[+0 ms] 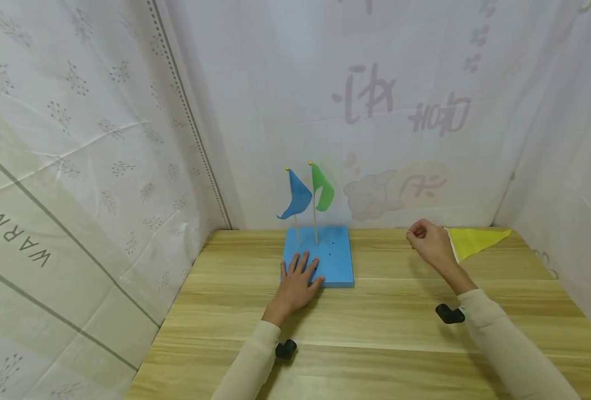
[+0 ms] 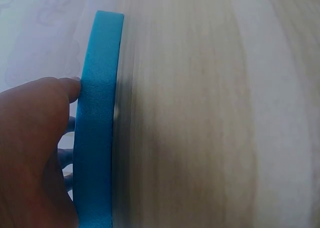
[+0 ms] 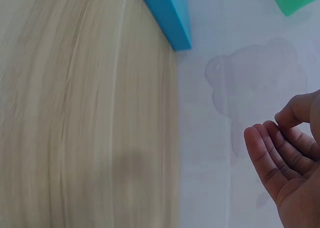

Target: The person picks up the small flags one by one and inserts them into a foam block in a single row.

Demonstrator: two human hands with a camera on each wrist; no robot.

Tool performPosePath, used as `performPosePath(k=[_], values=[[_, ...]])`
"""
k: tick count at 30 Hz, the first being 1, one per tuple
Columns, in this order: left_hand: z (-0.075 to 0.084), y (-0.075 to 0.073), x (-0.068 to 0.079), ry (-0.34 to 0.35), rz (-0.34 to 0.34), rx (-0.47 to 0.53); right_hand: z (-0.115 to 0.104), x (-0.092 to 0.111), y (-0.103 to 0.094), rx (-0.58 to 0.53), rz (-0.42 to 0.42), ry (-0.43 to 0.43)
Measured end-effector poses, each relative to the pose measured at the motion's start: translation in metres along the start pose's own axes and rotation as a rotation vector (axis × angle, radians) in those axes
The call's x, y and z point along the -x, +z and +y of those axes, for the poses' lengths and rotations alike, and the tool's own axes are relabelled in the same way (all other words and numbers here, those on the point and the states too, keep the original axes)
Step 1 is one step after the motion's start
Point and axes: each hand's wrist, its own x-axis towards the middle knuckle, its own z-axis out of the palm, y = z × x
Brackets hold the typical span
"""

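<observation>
My left hand (image 1: 294, 287) rests with spread fingers on the front left of a flat blue board (image 1: 341, 272). In the left wrist view, the thumb (image 2: 72, 87) lies along the board's edge. A blue flag (image 1: 300, 195) and a green flag (image 1: 324, 189) stand upright on thin sticks in the board's back part. My right hand (image 1: 429, 243) is raised to the right of the board. Its fingers (image 3: 265, 158) are loosely bent, the thumb meeting the index finger, with nothing visible between them. Just behind that wrist is a yellow flag (image 1: 475, 241), its stick mostly hidden.
Small dark holes dot the board's top. It sits toward the back of a wood-grain table (image 1: 375, 333). Printed curtains (image 1: 285, 111) hang behind and at both sides. A black device (image 1: 449, 314) shows by the right wrist, another (image 1: 286, 349) by the left.
</observation>
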Motion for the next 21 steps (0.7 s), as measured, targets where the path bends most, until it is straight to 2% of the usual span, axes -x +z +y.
performPosePath(k=[21], values=[[0.001,0.000,0.000,-0.011,-0.006,-0.001,0.044,0.031,-0.043,0.054,0.023,0.072]])
